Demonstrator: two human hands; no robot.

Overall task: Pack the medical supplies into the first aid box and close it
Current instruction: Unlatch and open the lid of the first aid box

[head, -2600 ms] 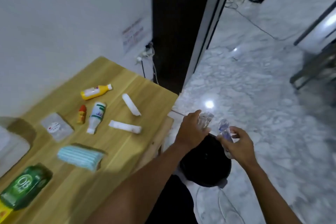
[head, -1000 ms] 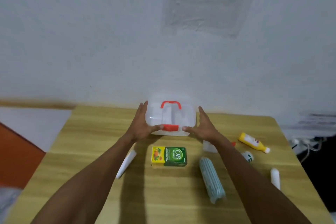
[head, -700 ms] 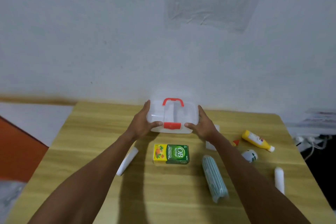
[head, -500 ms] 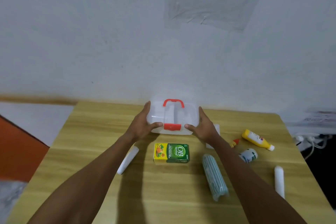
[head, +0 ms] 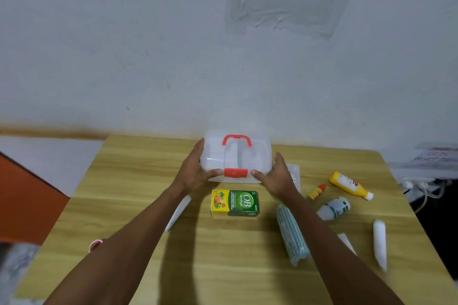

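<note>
You are at the very start: the first aid box (head: 236, 157) sits shut at the far middle of the table (head: 128, 181), red latch (head: 235, 172) facing you. Your left hand (head: 195, 172) and right hand (head: 275, 176) press its two sides, thumbs beside the latch. Nothing looks packed. The green herbal box (head: 235, 202), mask pack (head: 292, 233), yellow bottle (head: 349, 184), white bottle (head: 334, 207) and white tube (head: 379, 242) all lie outside. Opening it comes first, I judge.

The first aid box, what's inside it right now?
The first aid box is shut, both hands gripping its sides. Through the cloudy lid only a central divider shows; no supplies are visible, though the haze could hide small things.
</note>
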